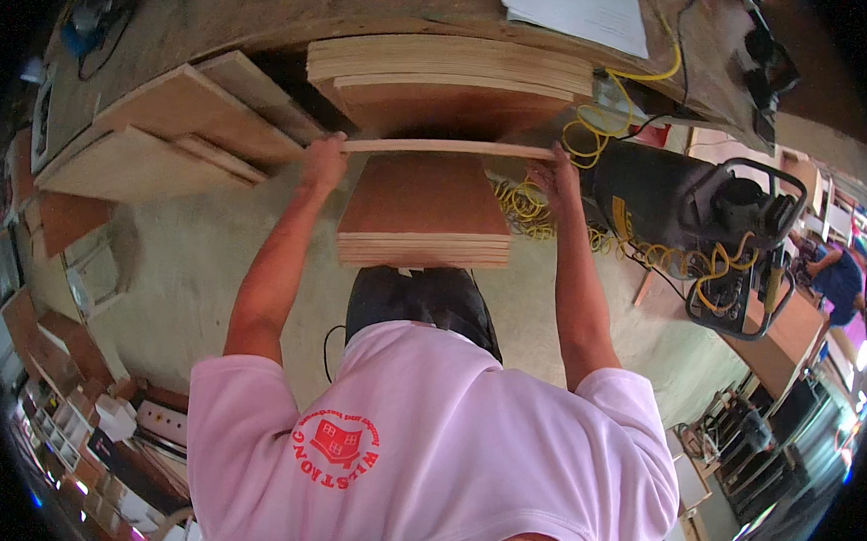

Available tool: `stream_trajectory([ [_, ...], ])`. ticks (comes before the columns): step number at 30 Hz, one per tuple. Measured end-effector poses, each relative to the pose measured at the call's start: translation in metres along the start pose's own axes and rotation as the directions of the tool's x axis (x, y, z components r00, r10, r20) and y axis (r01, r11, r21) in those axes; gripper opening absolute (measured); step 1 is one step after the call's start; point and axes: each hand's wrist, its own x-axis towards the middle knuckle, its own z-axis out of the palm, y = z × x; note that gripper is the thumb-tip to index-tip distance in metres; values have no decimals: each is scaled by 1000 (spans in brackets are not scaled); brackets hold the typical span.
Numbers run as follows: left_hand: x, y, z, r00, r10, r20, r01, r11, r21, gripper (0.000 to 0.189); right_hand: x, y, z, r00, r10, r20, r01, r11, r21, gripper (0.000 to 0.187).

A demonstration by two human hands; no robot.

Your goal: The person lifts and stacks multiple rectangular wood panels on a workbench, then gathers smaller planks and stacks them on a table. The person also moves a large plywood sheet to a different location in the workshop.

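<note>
A plywood panel (450,147) spans the space between my two hands, its pale long edge facing up. My left hand (325,166) grips its left end. At its right end, my right hand (558,178) has hold of it, with the thumb and fingers partly hidden. Just below it in the picture, a stack of brown-faced plywood panels (425,205) rises in front of my legs. Beyond the held panel, a larger stack of plywood (450,61) stands against the workbench (271,9).
More plywood panels (193,115) lean at the left. A black air compressor (655,186) stands at the right, with a coiled yellow air hose (527,209) on the floor near my right hand. Papers (575,15) lie on the workbench. Another person (836,277) is at far right.
</note>
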Motion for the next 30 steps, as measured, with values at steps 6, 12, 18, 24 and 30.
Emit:
stream_trajectory([
  [6,24,16,-27,978,-118,-170,86,979,-187,45,36,-33,19,982,-95,-161,31,932,-360,81],
  [12,42,22,-24,928,-353,-120,217,771,-599,64,68,-42,20,897,-429,-106,235,666,-707,81],
  [18,63,14,-12,933,-332,-137,133,673,-728,63,58,-53,37,784,-621,-22,490,640,-592,54],
  [24,82,1,-3,875,-421,-239,161,719,-676,50,53,-61,47,760,-638,-124,418,625,-659,51],
  [30,84,4,-5,857,-441,-266,210,770,-602,41,69,-54,46,762,-585,-278,251,662,-706,55],
])
